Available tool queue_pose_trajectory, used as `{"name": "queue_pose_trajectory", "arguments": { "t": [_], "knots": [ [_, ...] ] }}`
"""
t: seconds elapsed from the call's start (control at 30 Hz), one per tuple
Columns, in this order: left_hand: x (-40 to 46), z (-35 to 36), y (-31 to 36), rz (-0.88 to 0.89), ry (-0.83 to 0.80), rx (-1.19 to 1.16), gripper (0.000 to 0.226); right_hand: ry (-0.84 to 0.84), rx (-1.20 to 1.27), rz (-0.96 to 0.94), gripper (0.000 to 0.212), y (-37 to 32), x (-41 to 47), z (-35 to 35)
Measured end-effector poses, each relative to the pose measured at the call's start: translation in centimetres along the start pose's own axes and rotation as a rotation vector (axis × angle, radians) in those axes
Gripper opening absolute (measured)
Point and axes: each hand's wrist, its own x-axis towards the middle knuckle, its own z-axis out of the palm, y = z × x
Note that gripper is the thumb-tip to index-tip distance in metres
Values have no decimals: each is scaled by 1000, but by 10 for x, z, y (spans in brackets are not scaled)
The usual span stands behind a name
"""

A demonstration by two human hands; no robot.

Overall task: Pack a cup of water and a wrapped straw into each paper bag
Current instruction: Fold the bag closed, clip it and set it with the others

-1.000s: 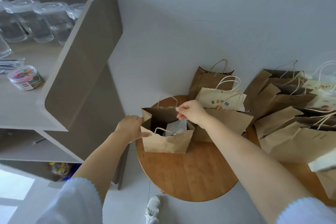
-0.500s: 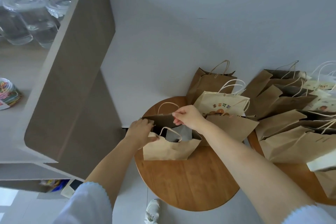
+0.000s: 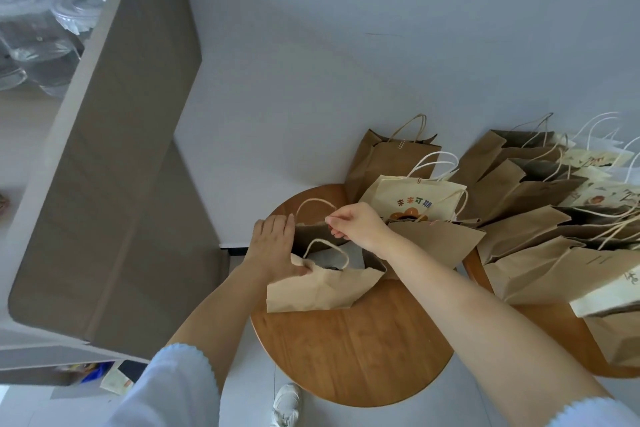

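Observation:
A small brown paper bag (image 3: 322, 291) stands open on the round wooden table (image 3: 349, 354). My left hand (image 3: 275, 250) grips its left rim, thumb over the near edge. My right hand (image 3: 356, 225) pinches the far rim by the cord handle (image 3: 313, 204). Something pale and something dark show inside the bag; I cannot tell what they are. Clear lidded cups (image 3: 31, 31) stand on the shelf at the top left. No straw is visible.
Several more paper bags (image 3: 533, 204) crowd the right side and a second wooden table (image 3: 554, 333); a cream printed bag (image 3: 412, 199) stands just behind my right hand. A grey shelf unit (image 3: 114, 163) rises on the left. A white shoe (image 3: 285, 404) shows on the floor.
The view has swung right and closer, so the shelf cups slid toward the left edge. Both hands stayed on the bag's rim, and my left hand shifted further over its left edge.

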Motion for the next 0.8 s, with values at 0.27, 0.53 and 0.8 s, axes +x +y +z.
{"name": "queue_pose_trajectory", "arguments": {
  "t": [0.27,0.53,0.8],
  "knots": [
    [10,16,-8,-72,-62,-302,28,32,7,-109,15,2,-11,1],
    [14,19,-11,-105,-85,-374,28,-197,83,-62,8,11,-26,19],
    [12,19,-18,-127,-108,-416,30,-88,467,34,10,3,-24,21]
  ]
}}
